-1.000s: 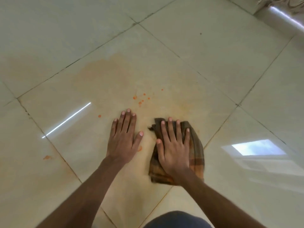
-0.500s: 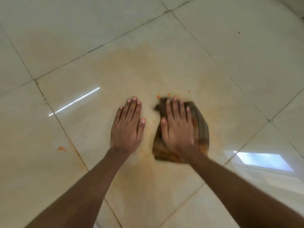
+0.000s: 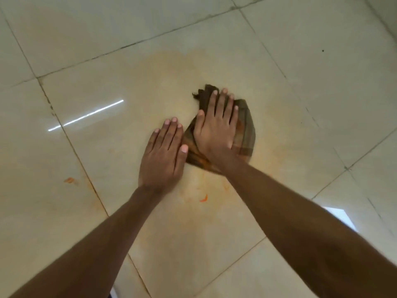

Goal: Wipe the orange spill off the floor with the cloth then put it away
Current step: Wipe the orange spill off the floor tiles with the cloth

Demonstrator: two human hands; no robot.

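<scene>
Bare floor [image 3: 300, 72] is lying open around the two hands: ahead toward the far grout lines, out to the right, and out to the left. The cloth [image 3: 247, 134] is lying under the right hand [image 3: 217, 127], forming the only raised thing on the tiles. The left hand [image 3: 163, 155] is pressing flat just beside the cloth's left edge, blocking a sweep that way. Both forearms are crossing the near tile, leaving a narrowing wedge between them where an orange streak [image 3: 203, 198] is showing.
</scene>
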